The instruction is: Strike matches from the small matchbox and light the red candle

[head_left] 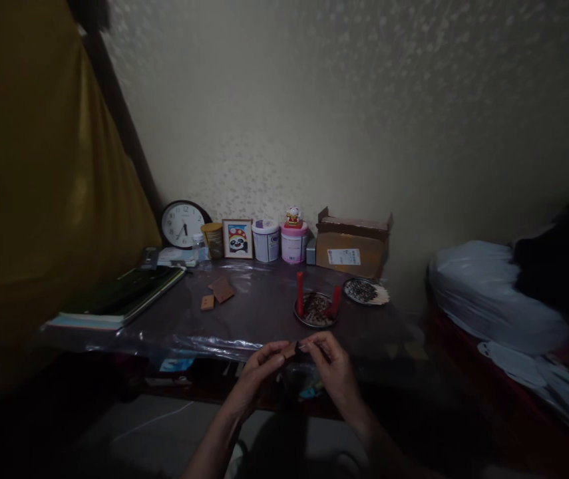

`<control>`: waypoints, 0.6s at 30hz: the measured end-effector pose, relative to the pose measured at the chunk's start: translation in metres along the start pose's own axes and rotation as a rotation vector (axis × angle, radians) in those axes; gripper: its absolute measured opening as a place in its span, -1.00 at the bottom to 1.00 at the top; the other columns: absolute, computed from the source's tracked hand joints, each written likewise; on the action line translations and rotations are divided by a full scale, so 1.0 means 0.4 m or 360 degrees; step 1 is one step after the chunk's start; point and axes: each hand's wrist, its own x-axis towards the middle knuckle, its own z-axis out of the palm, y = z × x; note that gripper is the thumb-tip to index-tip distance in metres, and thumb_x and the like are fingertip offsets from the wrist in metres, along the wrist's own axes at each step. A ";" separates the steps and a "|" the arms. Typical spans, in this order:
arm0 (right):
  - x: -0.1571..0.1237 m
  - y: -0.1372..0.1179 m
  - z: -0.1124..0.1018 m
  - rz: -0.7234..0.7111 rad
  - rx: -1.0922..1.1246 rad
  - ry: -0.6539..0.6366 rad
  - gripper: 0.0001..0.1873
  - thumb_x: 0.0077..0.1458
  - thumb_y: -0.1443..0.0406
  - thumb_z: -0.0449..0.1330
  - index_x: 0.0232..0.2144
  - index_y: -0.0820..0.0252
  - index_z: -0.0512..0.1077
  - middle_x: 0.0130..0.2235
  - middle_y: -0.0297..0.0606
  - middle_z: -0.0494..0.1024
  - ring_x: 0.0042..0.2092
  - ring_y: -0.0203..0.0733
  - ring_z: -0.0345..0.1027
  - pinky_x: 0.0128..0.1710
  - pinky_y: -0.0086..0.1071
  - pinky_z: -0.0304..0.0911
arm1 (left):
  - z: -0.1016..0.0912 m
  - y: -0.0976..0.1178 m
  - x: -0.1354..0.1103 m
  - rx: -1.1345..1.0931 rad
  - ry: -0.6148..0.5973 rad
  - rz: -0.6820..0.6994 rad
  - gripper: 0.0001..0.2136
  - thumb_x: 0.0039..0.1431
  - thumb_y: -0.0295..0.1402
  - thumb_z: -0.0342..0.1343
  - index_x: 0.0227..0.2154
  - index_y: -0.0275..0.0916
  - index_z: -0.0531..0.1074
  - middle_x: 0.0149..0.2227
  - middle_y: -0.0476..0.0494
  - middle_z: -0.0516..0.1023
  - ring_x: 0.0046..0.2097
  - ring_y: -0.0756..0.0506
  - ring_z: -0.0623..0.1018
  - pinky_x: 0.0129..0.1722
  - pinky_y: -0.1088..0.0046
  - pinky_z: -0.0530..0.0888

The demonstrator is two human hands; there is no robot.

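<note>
My left hand [263, 365] pinches a small brown matchbox [291, 350] between thumb and fingers, held in front of the table's near edge. One end of the box looks dark. My right hand [331, 359] is closed at that end, its fingertips around a thin pale piece that looks like a matchstick, nearly touching the box. Just beyond my hands stands a metal plate [317, 324] with two red candles, a taller one [300, 294] and a shorter one [335, 301], both unlit, among small loose bits. Several dark-headed matchsticks [380, 295] lie on another plate at the right.
More small brown boxes [221, 290] lie left on the plastic-covered table [259, 299]. Along the wall stand a clock [184, 225], a panda picture [237, 239], two tubs [266, 242] and a cardboard box [351, 246]. A large book [119, 296] lies left; bags [494, 293] sit right.
</note>
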 end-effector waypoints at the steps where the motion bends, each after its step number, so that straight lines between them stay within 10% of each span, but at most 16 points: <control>1: 0.000 0.000 0.000 0.0001 0.0005 -0.0005 -0.83 0.08 0.17 0.11 -0.43 0.14 0.34 -0.40 -0.27 0.52 -0.30 -0.16 0.42 -0.26 -0.34 0.27 | 0.000 0.000 0.000 0.0008 0.0006 -0.0001 -0.73 -0.11 -0.38 0.26 -0.26 -0.25 0.49 -0.24 -0.17 0.59 -0.24 -0.11 0.53 -0.18 0.39 0.35; 18: 0.001 -0.005 0.002 -0.0002 0.0055 -0.0018 -0.81 0.06 0.15 0.13 -0.44 0.14 0.36 -0.40 -0.27 0.54 -0.28 -0.15 0.44 -0.25 -0.33 0.28 | -0.003 -0.007 0.007 -0.0044 0.0054 0.0036 -0.74 -0.14 -0.36 0.27 -0.30 -0.24 0.48 -0.27 -0.16 0.60 -0.24 -0.11 0.54 -0.19 0.40 0.36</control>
